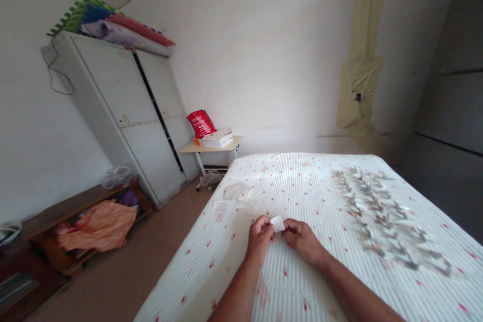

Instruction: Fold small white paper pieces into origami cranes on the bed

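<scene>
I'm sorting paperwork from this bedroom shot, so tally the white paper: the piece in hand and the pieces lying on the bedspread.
White paper slip held between left hand and right hand: 1
Paper pieces on the bedspread: 3, though one may be overlapping sheets
Total: 4

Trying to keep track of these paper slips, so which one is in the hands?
The small white slip between the left hand and right hand; the other slips lie apart on the bedspread.

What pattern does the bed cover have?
The bed cover is white and ribbed with small red flecks; head view.
</scene>
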The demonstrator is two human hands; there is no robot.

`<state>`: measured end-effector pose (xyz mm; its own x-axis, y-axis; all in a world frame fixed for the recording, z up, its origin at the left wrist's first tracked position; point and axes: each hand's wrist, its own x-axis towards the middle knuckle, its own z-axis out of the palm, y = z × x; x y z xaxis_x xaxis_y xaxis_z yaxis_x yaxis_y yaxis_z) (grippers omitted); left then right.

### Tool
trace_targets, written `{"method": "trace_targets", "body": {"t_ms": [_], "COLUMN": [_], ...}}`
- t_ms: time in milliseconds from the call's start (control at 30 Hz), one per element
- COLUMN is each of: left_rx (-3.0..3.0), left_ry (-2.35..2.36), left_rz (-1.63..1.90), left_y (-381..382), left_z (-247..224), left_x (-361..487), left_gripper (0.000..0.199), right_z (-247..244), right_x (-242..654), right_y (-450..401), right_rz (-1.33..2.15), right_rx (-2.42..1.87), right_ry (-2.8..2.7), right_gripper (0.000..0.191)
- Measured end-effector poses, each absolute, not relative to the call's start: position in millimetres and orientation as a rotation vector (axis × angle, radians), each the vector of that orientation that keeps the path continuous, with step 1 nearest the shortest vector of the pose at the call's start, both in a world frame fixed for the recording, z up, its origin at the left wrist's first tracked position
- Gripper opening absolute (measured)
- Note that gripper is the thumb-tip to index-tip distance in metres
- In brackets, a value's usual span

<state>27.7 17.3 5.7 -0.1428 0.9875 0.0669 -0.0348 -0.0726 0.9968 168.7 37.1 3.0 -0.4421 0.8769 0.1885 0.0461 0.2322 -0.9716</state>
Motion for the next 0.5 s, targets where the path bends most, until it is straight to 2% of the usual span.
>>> {"method": "trace_targets", "body": {"t_ms": [300, 500], "left_rx": [1.127, 1.172], "left_ry": [1.283, 1.269], "left_rz": [1.389, 1.346], "left_y": [19.7, 23.2], "left_z": [3.3, 0.8], "left_x": [25.8, 23.8], "left_gripper": [0.015, 0.008], "right_z": [4.9, 7.4], "right_x": [172.5, 176.4], "right_y": [36.9, 35.7], "right_rz": [0.697, 0.58], "right_rx": [-1.004, -0.853], "right_ry": [-1.944, -2.011], "right_gripper": [0.009, 0.031]}}
